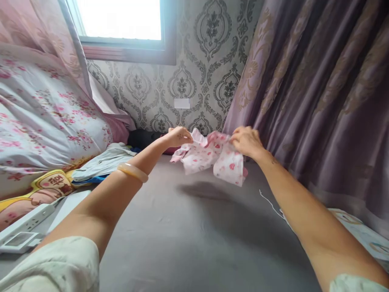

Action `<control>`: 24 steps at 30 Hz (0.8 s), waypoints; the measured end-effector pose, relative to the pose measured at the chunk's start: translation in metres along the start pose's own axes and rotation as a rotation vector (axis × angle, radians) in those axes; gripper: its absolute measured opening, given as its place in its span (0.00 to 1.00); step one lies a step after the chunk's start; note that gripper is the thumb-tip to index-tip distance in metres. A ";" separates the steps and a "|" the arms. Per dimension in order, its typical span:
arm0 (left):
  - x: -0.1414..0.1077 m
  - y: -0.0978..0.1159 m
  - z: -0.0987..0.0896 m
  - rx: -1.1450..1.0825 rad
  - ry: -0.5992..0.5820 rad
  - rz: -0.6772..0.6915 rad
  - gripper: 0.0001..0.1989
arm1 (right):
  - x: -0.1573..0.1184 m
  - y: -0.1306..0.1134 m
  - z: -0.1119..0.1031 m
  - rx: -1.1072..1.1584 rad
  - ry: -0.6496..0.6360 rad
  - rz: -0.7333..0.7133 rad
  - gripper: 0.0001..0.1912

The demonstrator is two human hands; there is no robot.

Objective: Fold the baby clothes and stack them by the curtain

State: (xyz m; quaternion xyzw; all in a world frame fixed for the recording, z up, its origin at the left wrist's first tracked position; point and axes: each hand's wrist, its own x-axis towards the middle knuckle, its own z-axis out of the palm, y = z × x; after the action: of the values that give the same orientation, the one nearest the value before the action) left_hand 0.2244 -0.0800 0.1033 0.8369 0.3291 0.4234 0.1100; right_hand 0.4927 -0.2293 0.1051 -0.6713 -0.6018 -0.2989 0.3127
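A small white garment with pink and red prints (202,156) hangs in the air above a grey sheet (170,227), its lower parts blurred by motion. My left hand (180,136) pinches its upper left edge. At the upper right edge, my right hand (246,140) has its fingers closed on the cloth. The garment spans the gap between both hands and casts a shadow on the sheet below. A pale bangle (133,172) circles my left forearm.
Folded pale clothes (105,162), a yellow printed cushion (50,184) and a white power strip (28,221) lie at the left beside floral bedding (51,113). Purple curtains (304,93) hang at the right. A thin white cable (273,207) lies near my right forearm.
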 end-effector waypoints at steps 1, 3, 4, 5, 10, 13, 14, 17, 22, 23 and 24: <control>0.002 -0.001 0.001 0.026 0.018 0.004 0.06 | 0.001 0.000 0.001 0.007 -0.050 -0.008 0.14; 0.005 -0.004 0.003 0.076 0.103 -0.030 0.07 | 0.002 0.003 0.003 0.003 -0.051 0.029 0.14; 0.006 -0.006 0.003 0.082 0.113 -0.059 0.08 | 0.003 0.004 0.003 0.003 -0.035 0.059 0.15; 0.006 -0.009 0.004 0.075 0.099 -0.086 0.08 | 0.004 0.005 0.005 0.013 -0.037 0.086 0.15; 0.004 -0.019 0.018 -0.064 0.058 -0.198 0.09 | 0.005 0.004 0.014 0.152 -0.178 0.262 0.14; 0.000 -0.019 0.029 -0.121 0.063 -0.236 0.09 | 0.004 0.005 0.022 0.192 -0.152 0.364 0.16; -0.001 -0.018 0.031 -0.128 0.070 -0.240 0.09 | 0.003 0.006 0.024 0.214 -0.147 0.383 0.16; -0.006 -0.011 0.033 -0.131 0.082 -0.222 0.09 | -0.001 0.010 0.029 0.348 -0.139 0.411 0.19; -0.020 0.000 0.027 -0.128 0.142 -0.175 0.09 | -0.008 0.011 0.019 0.667 -0.188 0.434 0.21; -0.024 0.001 0.025 -0.120 0.162 -0.155 0.09 | -0.010 0.010 0.012 0.719 -0.214 0.430 0.21; -0.027 0.001 0.022 -0.111 0.183 -0.127 0.09 | -0.012 0.010 0.005 0.763 -0.247 0.424 0.21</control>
State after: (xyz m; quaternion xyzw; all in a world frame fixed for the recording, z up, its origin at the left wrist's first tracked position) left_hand 0.2304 -0.0965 0.0729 0.7648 0.3663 0.5076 0.1523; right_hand 0.5013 -0.2335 0.0922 -0.6472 -0.5508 0.0972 0.5179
